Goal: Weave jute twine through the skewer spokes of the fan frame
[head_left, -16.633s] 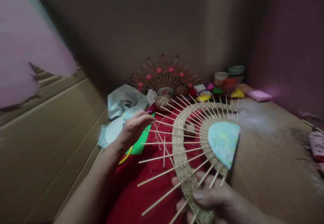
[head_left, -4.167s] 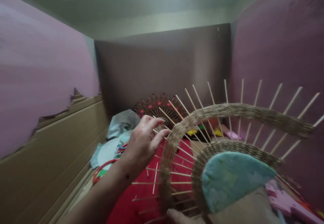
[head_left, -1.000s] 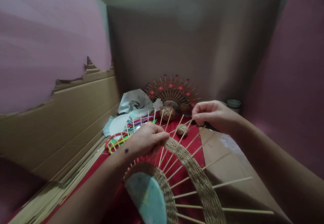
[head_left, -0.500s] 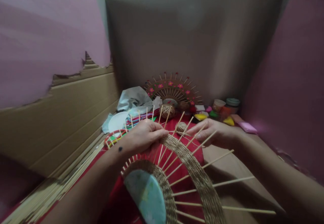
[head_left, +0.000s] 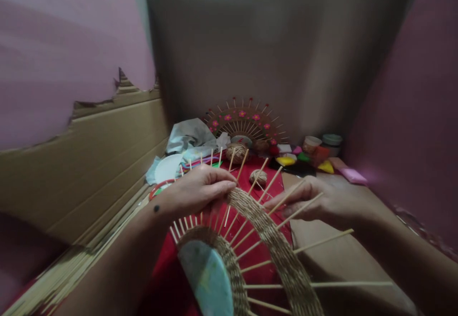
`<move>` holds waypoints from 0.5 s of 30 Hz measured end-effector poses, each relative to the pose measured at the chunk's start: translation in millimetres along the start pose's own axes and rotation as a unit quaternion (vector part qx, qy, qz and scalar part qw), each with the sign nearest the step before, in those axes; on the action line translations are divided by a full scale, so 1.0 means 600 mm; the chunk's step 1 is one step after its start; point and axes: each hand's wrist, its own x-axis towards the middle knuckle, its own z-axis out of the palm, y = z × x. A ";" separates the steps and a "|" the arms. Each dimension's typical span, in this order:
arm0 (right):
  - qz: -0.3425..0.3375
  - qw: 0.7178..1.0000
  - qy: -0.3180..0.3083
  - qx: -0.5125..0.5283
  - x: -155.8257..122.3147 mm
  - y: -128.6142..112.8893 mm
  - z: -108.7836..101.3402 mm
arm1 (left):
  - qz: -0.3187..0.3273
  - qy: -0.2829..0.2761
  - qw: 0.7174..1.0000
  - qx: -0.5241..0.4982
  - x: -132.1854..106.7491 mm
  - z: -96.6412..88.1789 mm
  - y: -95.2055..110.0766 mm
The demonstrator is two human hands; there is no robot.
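A half-round woven fan (head_left: 266,228) of brown twine on thin bamboo sticks spreads before me, its sticks fanning out past the outer band. At its centre sits a pale blue half-disc (head_left: 209,278). My left hand (head_left: 205,187) is closed on the upper end of the woven band, thumb on top, its other fingers partly hidden underneath. Beyond the band, my right hand (head_left: 311,199) has its fingers pressed together behind several sticks. A thin strand of twine shows at its fingertips, though the grip is partly hidden. A small ball of twine (head_left: 258,178) lies just past the sticks.
A finished flowered fan (head_left: 241,116) leans on the back wall, with a larger twine ball (head_left: 236,153) before it. Clay packets and tubs (head_left: 332,142) stand at back right. Loose bamboo sticks (head_left: 53,278) lie left beside a cardboard wall (head_left: 107,163).
My right hand has shifted slightly right and down along the sticks. The fan has turned a little clockwise, with my left hand still on its band.
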 end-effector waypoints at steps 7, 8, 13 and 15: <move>0.024 1.000 0.005 0.017 -0.004 -0.001 0.007 | 0.121 0.098 0.988 -0.011 -0.014 0.043 0.011; 0.019 1.000 0.006 0.012 -0.005 0.000 0.007 | 0.129 0.071 0.989 0.018 -0.013 0.049 0.013; 0.014 1.000 0.022 -0.007 -0.011 -0.002 0.011 | 0.160 -0.061 0.977 0.125 0.001 0.054 0.023; 0.010 0.999 0.031 0.007 -0.013 -0.006 0.014 | 0.141 -0.108 0.976 0.126 0.008 0.047 0.031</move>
